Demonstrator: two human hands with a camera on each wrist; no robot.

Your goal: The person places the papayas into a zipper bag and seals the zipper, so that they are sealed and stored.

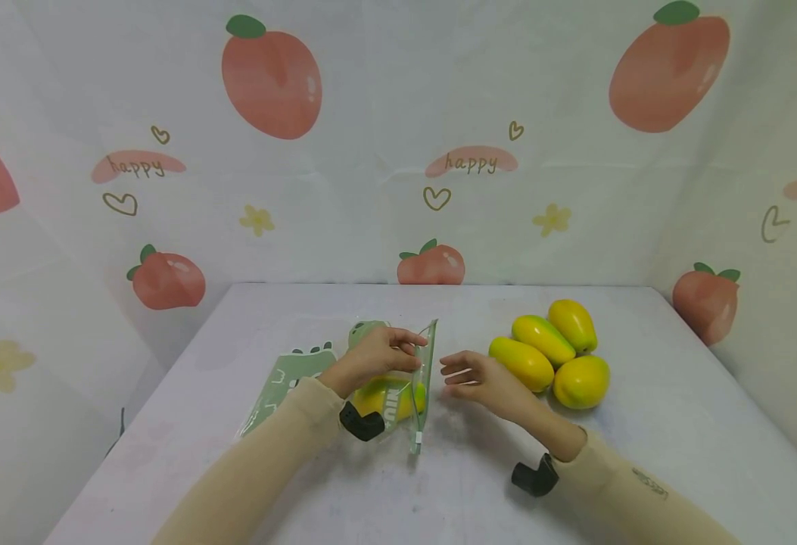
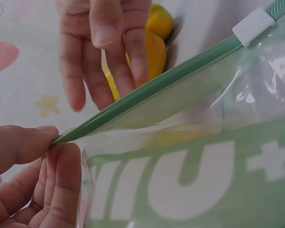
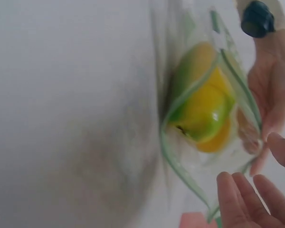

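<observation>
In the head view, the person's left hand point(image 1: 374, 354) pinches the rim of a clear-and-green zip bag point(image 1: 423, 371), which lies below it with a yellow fruit point(image 1: 371, 393) inside. The right hand point(image 1: 483, 382) is loose, fingers parted and empty, just beside the bag's mouth. Beyond its wrist side sit four loose fruits point(image 1: 540, 339); a careless sweep of that forearm could set one rolling, since they look rounded. A flat second bag point(image 1: 272, 393) lies on the left hand's outer side, where the sleeve might drag it.

In the left wrist view, only thumb and fingertips grip the green zip edge near one end, the white slider point(image 2: 253, 26) well away from them. The film looks slick and thin, so the edge could slip from that small pinch and the mouth sag.

In the right wrist view, the mouth gapes toward the right hand, the fruit's end facing it. If the left hand lifted or tilted the bag that way, the fruit could probably slide out. Whether the right fingertips touch the rim cannot be told.
</observation>
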